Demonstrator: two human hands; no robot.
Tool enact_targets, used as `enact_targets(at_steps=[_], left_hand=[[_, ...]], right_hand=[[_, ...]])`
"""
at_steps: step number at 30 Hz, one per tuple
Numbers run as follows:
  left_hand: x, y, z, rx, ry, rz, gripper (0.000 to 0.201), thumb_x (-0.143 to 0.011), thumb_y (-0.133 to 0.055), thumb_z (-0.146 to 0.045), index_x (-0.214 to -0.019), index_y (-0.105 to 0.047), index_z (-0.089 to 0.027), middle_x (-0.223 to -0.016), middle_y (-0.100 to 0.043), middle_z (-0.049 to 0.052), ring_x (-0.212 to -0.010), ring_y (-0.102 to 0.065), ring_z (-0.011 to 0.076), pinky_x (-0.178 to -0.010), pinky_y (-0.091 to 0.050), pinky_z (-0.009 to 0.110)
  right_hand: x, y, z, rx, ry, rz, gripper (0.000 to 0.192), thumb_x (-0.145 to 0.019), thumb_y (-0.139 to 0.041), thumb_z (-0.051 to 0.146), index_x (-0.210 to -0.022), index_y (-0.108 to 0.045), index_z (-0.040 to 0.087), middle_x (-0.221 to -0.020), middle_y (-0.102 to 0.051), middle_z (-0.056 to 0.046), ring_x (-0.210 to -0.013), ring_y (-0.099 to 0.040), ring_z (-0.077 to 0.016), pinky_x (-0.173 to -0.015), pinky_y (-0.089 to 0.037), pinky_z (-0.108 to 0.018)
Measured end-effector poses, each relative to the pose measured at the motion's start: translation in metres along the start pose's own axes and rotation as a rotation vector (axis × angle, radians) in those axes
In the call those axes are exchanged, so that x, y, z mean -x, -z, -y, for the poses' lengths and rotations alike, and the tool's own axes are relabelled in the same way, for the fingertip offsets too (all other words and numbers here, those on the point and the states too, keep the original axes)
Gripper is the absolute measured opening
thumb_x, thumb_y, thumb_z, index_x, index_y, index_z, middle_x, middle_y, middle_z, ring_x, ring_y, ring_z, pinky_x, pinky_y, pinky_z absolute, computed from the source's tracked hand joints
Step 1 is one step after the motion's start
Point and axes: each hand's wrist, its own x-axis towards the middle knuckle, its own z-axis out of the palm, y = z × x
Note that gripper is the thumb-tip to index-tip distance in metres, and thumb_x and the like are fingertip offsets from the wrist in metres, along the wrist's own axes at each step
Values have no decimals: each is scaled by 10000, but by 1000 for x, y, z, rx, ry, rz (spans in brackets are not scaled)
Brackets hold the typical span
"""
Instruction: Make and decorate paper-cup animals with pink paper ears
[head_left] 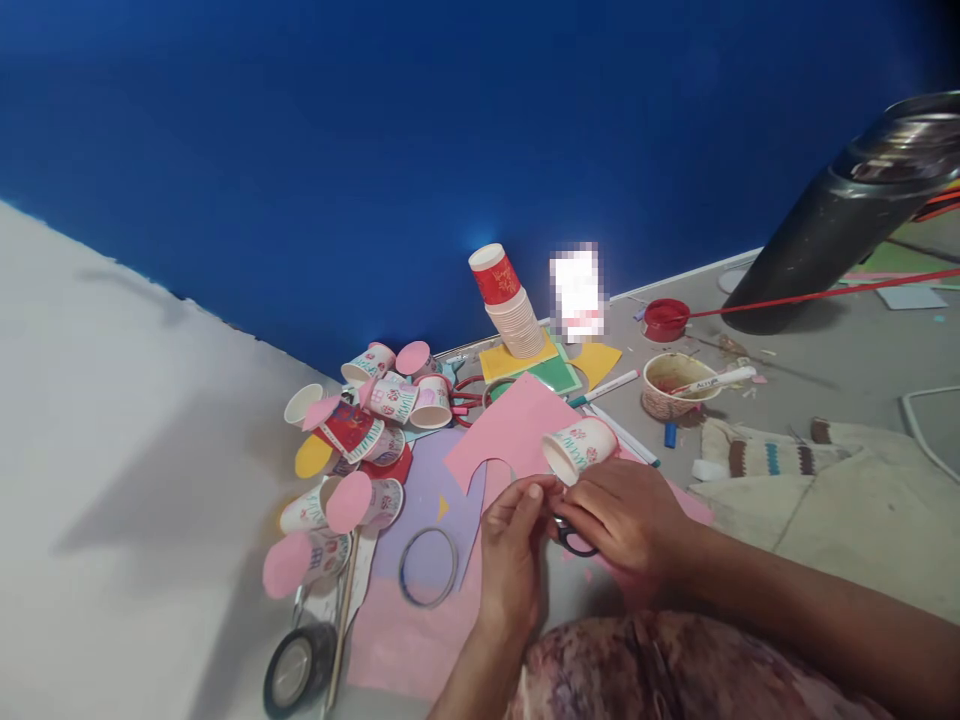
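left hand (514,545): fingers pinched on the edge of the pink paper (510,430).
right hand (619,515): closed around scissors (574,540), paper cup (581,447) resting on it.
step: likely cutting a pink disc.
next move: calls for turning the paper steadily.

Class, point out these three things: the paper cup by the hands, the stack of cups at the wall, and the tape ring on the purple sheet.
paper cup (581,446): head view, printed side.
stack of cups (510,305): head view, ribbed middle.
tape ring (428,598): head view, lower rim.
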Motion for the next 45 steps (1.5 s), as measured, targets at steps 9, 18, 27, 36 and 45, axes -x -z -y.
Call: enact_targets(at_steps=[9,18,27,36,45], left_hand=[[-14,-14,-15,-675,-411,-9,152,-852,-709,-338,-955,-754,-236,-901,-689,48,-805,-616,216,-734,-471,331],[-55,-31,-21,-809,-250,29,254,-846,-587,-373,-657,-556,-205,-613,-506,-31,-609,-436,144,-592,-316,276],[-34,-25,-16,-644,-356,-99,293,-852,-617,-416,-663,-631,-192,-568,-560,-21,-555,-507,142,-566,-387,250],[-16,-20,-11,-764,-760,-89,269,-893,-627,-235,-627,-604,-197,-594,-594,-24,-539,-520,105,-532,-379,203],[-1,5,-9,-611,-483,-266,326,-865,-672,-386,-603,-618,-200,-537,-604,-24,-522,-555,135,-551,-421,231]], right_hand=[[-22,40,-34,-12,-370,-347,279,-964,-622,264,-690,-593,217,-543,-575,41,-488,-486,-103,-543,-374,-252],[-24,49,-45,-88,-478,-333,263,-929,-630,259,-675,-576,218,-550,-566,49,-487,-482,-97,-530,-390,-240],[-18,33,-47,3,-397,-210,173,-955,-675,338,-851,-678,201,-689,-709,-4,-572,-610,-152,-599,-418,-291],[-15,27,-45,39,-403,-165,174,-988,-618,276,-847,-695,210,-746,-768,-22,-669,-696,-197,-625,-398,-311],[-25,37,-50,-165,-659,-192,253,-896,-609,321,-667,-617,214,-597,-654,2,-548,-565,-148,-576,-353,-298]])
